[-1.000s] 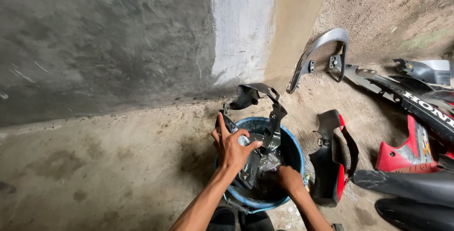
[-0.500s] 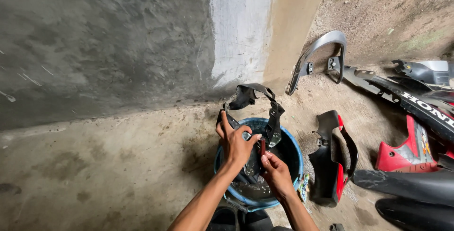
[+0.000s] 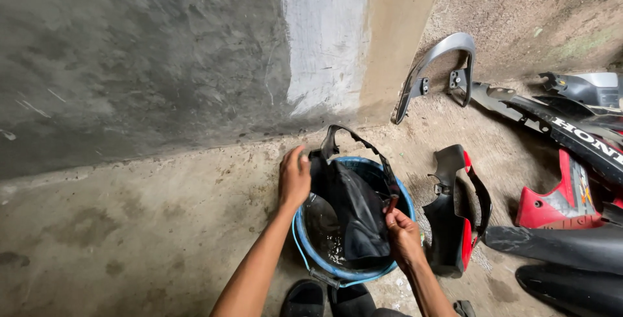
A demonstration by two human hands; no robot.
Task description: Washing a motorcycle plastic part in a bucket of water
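Concrete floor point(image 3: 130, 226) below a grey wall carries a blue bucket point(image 3: 403, 203) holding a black plastic motorcycle panel point(image 3: 354, 210), whose upper left edge the left hand point(image 3: 294, 179) clasps while the right hand point(image 3: 403, 238) is closed on its right edge, with red-and-black fairing pieces point(image 3: 454, 219) lying just beside.

The lower end of the black fairing panel point(image 3: 354, 210) is sunk out of sight inside the blue bucket point(image 3: 305, 252), whose near rim the bottom frame edge crowds, while the dark panels point(image 3: 571, 252) at lower right run off the frame.
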